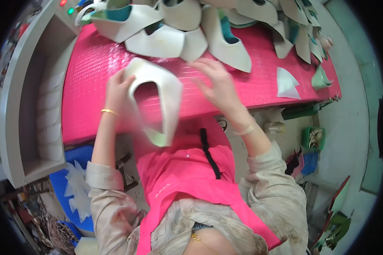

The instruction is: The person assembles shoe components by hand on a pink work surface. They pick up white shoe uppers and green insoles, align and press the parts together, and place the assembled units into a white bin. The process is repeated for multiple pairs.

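My left hand [120,90] grips a white shoe upper [171,91] by its left side, near the toe. The upper hangs over the table's front edge, its opening facing up and a pale green lining showing at the heel end. Motion blurs its lower left part. To its right, my right hand [215,80] is raised with fingers spread, apart from the upper and holding nothing. Just beyond that hand lies another white upper [230,53] with a teal lining, at the near edge of a heap of similar white uppers [157,42].
Pink quilted sheeting covers the table [93,93]. A white triangular piece [287,83] and a pale green curled piece [320,78] lie at its right. A grey shelf box [12,110] stands at the left edge. Below are a blue stool [78,155] and a green basket [314,138].
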Demonstrator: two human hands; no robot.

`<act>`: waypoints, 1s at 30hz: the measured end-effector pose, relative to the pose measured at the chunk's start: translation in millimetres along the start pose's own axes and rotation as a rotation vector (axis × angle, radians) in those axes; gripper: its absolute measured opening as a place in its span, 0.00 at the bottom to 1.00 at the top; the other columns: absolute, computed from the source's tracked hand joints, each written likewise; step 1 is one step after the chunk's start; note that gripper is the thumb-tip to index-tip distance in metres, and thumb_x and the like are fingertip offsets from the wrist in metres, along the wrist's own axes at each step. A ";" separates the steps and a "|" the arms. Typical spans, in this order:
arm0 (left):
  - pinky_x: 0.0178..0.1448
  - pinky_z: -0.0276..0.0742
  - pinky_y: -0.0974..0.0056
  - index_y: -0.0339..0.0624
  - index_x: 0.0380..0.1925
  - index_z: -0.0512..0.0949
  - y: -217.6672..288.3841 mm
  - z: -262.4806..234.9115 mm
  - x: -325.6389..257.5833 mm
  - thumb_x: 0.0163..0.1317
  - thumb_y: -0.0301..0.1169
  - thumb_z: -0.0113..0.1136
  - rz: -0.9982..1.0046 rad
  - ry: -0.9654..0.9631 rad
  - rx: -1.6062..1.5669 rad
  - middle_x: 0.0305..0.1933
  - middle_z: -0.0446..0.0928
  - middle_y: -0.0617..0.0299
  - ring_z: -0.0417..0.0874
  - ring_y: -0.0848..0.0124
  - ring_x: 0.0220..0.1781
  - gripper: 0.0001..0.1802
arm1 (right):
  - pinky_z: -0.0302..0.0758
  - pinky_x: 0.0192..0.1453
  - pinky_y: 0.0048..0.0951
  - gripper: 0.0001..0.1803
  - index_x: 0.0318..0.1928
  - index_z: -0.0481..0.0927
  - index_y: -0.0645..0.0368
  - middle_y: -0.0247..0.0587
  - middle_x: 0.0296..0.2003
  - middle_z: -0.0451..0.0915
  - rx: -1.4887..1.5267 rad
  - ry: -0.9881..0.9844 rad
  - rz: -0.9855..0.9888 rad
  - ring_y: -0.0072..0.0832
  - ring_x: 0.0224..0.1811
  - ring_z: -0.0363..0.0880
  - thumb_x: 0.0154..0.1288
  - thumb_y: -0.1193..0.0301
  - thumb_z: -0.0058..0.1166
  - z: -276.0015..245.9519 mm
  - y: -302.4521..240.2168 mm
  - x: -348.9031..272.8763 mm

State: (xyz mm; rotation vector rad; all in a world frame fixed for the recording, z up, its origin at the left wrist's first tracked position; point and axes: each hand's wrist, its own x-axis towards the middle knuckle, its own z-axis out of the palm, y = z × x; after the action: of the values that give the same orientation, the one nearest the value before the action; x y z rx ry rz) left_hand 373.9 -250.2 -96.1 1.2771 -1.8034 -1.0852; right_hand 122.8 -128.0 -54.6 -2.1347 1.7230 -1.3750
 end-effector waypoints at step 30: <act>0.42 0.73 0.68 0.35 0.36 0.79 260.1 268.7 -4.2 0.48 0.29 0.63 0.598 -0.448 -0.002 0.35 0.80 0.58 0.77 0.75 0.35 0.14 | 0.67 0.27 0.16 0.12 0.39 0.78 0.66 0.26 0.26 0.77 0.348 -0.115 0.908 0.12 0.26 0.70 0.56 0.71 0.56 -262.0 65.4 -92.9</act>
State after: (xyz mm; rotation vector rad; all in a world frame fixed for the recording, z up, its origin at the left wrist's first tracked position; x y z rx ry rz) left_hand 38.6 -133.8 21.6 0.4345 -2.3008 -1.0645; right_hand -97.1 41.9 11.4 -0.9916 1.8471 -1.1124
